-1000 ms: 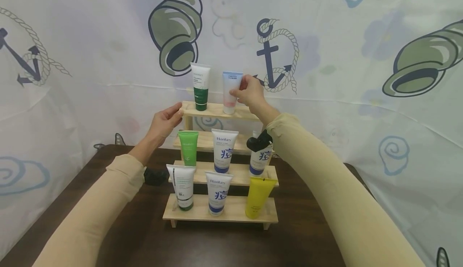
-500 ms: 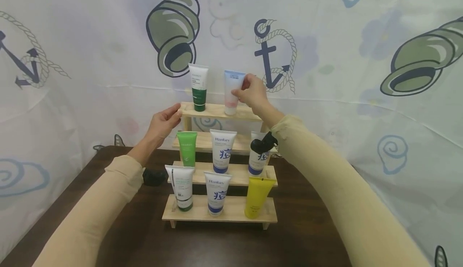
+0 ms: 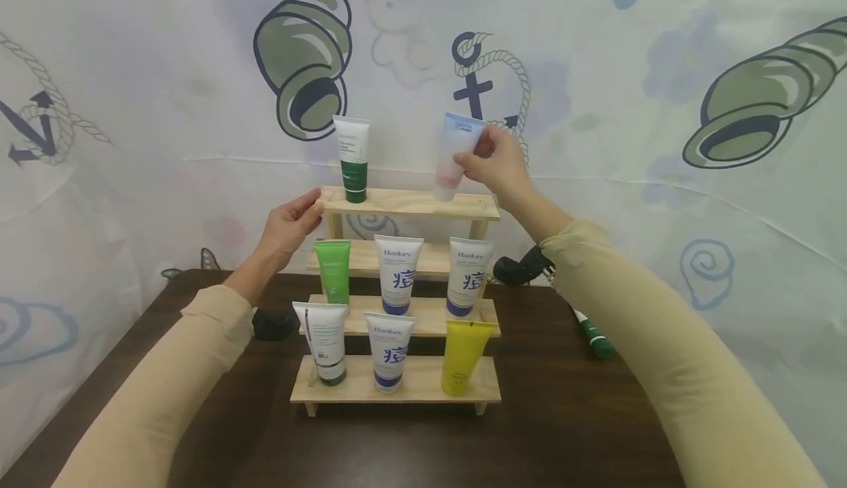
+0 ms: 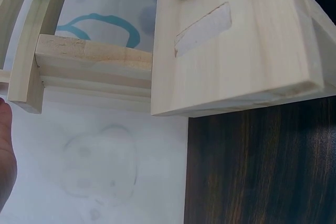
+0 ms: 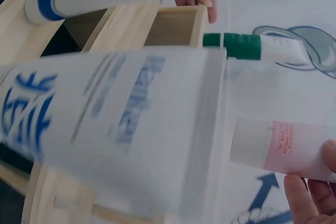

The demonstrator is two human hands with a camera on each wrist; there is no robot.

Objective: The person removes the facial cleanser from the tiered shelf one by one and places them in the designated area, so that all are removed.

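My right hand (image 3: 499,164) pinches a pale blue and pink squeeze tube (image 3: 458,153) between thumb and fingers. The tube leans, cap down, over the right part of the top board; in the right wrist view its white cap (image 5: 249,142) looks raised off the wood. My left hand (image 3: 284,227) grips the left end of the top board of a tiered wooden display rack (image 3: 397,201). A white and green tube (image 3: 353,157) stands on that board, left of the held one. In the left wrist view only a sliver of the left hand (image 4: 6,156) shows.
Lower tiers hold a green tube (image 3: 334,271), several white and blue tubes (image 3: 397,275), a white tube (image 3: 324,341) and a yellow tube (image 3: 465,356). Another green-capped tube (image 3: 595,337) lies on the dark table (image 3: 556,414), partly behind my right sleeve. A printed cloth hangs behind.
My right hand has moved right and slightly up with the tube, which now tilts more. The left hand keeps its place on the rack. A green-capped tube has come into sight at right.
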